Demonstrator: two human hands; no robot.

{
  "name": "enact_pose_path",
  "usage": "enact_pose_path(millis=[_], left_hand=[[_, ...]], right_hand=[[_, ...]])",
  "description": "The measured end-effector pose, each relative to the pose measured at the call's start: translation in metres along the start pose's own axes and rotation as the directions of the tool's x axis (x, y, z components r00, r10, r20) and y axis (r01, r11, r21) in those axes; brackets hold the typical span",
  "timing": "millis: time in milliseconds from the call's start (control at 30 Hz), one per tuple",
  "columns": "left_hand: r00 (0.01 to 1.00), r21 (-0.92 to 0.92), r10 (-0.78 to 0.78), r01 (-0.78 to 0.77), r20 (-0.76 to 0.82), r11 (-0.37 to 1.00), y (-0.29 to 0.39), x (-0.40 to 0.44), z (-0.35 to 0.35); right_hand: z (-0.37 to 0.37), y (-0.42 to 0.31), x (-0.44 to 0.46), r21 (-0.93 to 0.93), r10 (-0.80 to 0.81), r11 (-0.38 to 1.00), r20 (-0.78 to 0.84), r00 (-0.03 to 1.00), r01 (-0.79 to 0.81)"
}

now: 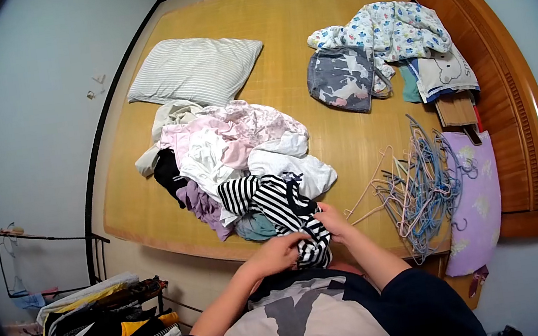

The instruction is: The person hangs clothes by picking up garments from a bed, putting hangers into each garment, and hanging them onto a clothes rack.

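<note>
A black-and-white striped garment (pixel 278 201) stretches from the clothes pile down to the bed's near edge. My left hand (pixel 279 254) grips its lower part, fingers closed on the cloth. On the other side of that part, my right hand (pixel 334 222) is closed on the same garment. Behind it lies the heap of clothes (pixel 230 132), with pink, white, black and purple pieces. A white garment (pixel 313 169) lies beside the striped one, and a teal piece (pixel 254 227) is just left of it.
Tangled hangers (pixel 421 189) lie at the right on the bed mat (pixel 276 17). A striped pillow (pixel 195 69), a grey bag-like item (pixel 341 79) and a patterned quilt (pixel 400 28) lie farther back. A rack of hanging clothes (pixel 107 332) stands at the lower left.
</note>
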State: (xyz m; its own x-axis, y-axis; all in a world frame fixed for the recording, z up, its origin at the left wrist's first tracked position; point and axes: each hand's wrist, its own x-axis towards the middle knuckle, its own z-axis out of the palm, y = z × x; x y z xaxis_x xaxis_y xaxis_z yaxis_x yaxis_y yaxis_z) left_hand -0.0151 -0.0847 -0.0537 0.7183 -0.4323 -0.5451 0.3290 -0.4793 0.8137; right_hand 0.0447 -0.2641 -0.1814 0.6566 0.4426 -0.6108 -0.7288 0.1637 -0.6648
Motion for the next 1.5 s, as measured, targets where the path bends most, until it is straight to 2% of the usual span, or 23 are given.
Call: enact_pose_path(millis=[33,100,167,233,267,300,367,433,500,533,600,633,767,900,967,1033,1100,1167,1233,1300,1400,1433,1500], left_hand=[[0.982,0.158,0.128,-0.106,-0.142,0.982,-0.018,0.009,0.000],[0.920,0.035,0.186,-0.185,-0.346,0.982,-0.030,0.020,-0.005],[0.861,0.133,0.198,-0.153,-0.469,0.979,-0.035,0.032,-0.015],[0.818,0.114,0.198,-0.163,-0.539,0.980,-0.022,0.039,-0.021],[0.786,0.238,0.275,-0.167,-0.554,0.957,-0.032,0.049,-0.022],[0.825,0.201,0.208,-0.117,-0.525,0.973,-0.033,0.055,-0.024],[0.793,0.462,0.341,-0.085,-0.505,0.883,-0.067,0.072,-0.023],[0.843,0.353,0.178,0.016,-0.508,0.935,-0.076,0.074,-0.021],[0.771,0.432,0.184,0.128,-0.609,0.893,-0.130,0.090,-0.021],[0.812,0.101,-0.021,0.099,-0.583,0.990,-0.130,0.089,-0.027],[0.826,-0.468,-0.295,0.042,-0.481,0.883,-0.124,0.083,-0.034],[0.797,-0.496,-0.253,-0.066,-0.548,0.866,-0.123,0.080,-0.035],[0.825,-0.534,-0.231,-0.099,-0.516,0.840,-0.103,0.064,-0.048],[0.824,-0.632,-0.229,-0.189,-0.518,0.751,-0.104,0.055,-0.052],[0.827,-0.873,-0.356,-0.291,-0.435,0.391,-0.111,0.055,-0.055],[0.819,-0.893,-0.357,-0.428,-0.449,0.141,-0.085,0.047,-0.055],[0.832,-0.887,-0.309,-0.420,-0.460,0.191,-0.073,0.038,-0.060],[0.813,-0.832,-0.252,-0.428,-0.525,0.353,-0.045,0.025,-0.058],[0.750,-0.728,-0.228,-0.444,-0.621,0.523,-0.034,0.022,-0.055],[0.724,-0.682,-0.246,-0.398,-0.644,0.613,-0.026,0.024,-0.045],[0.683,-0.583,-0.282,-0.256,-0.674,0.771,-0.029,0.030,-0.024],[0.673,-0.530,-0.278,-0.199,-0.685,0.824,-0.035,0.032,-0.020],[0.675,-0.391,-0.176,-0.180,-0.717,0.903,-0.044,0.035,-0.010]], right_hand=[[-0.001,-0.005,-0.002,0.001,-0.031,1.000,0.001,1.000,0.031],[0.000,-0.018,-0.010,-0.099,-0.074,0.992,0.022,0.997,0.075],[0.000,-0.029,-0.021,-0.301,-0.142,0.938,0.127,0.982,0.174],[0.009,-0.036,-0.036,-0.484,-0.277,0.798,0.234,0.932,0.359],[0.014,-0.040,-0.045,-0.508,-0.253,0.777,0.288,0.924,0.371],[0.017,-0.035,-0.049,-0.532,-0.258,0.754,0.301,0.918,0.387],[0.023,-0.028,-0.057,-0.660,-0.202,0.644,0.342,0.918,0.388],[0.030,-0.031,-0.074,-0.591,-0.386,0.532,0.469,0.795,0.607],[0.029,-0.036,-0.083,-0.560,-0.315,0.551,0.547,0.776,0.619],[0.028,-0.040,-0.088,-0.570,-0.293,0.544,0.558,0.776,0.615],[0.024,-0.045,-0.095,-0.583,-0.278,0.541,0.556,0.783,0.606],[0.020,-0.046,-0.096,-0.534,-0.300,0.578,0.565,0.769,0.617],[0.011,-0.046,-0.096,-0.386,-0.307,0.738,0.539,0.784,0.554],[0.014,-0.043,-0.085,-0.368,-0.277,0.730,0.611,0.741,0.576],[0.018,-0.043,-0.083,-0.391,-0.277,0.685,0.639,0.717,0.614],[0.021,-0.040,-0.080,-0.324,-0.290,0.736,0.643,0.708,0.595],[0.016,-0.042,-0.075,-0.298,-0.225,0.803,0.650,0.726,0.515],[0.008,-0.043,-0.070,-0.289,-0.069,0.921,0.539,0.839,0.262],[-0.013,-0.027,-0.047,-0.097,-0.309,0.910,0.490,0.815,0.403],[-0.028,-0.013,-0.029,0.248,-0.201,0.959,0.254,0.946,0.137],[-0.074,-0.005,-0.005,0.330,-0.142,0.933,-0.023,0.990,0.142],[-0.086,-0.003,-0.005,0.450,-0.027,0.886,-0.188,0.982,0.111],[-0.133,0.042,0.025,0.371,0.050,0.913,-0.513,0.857,0.169]])
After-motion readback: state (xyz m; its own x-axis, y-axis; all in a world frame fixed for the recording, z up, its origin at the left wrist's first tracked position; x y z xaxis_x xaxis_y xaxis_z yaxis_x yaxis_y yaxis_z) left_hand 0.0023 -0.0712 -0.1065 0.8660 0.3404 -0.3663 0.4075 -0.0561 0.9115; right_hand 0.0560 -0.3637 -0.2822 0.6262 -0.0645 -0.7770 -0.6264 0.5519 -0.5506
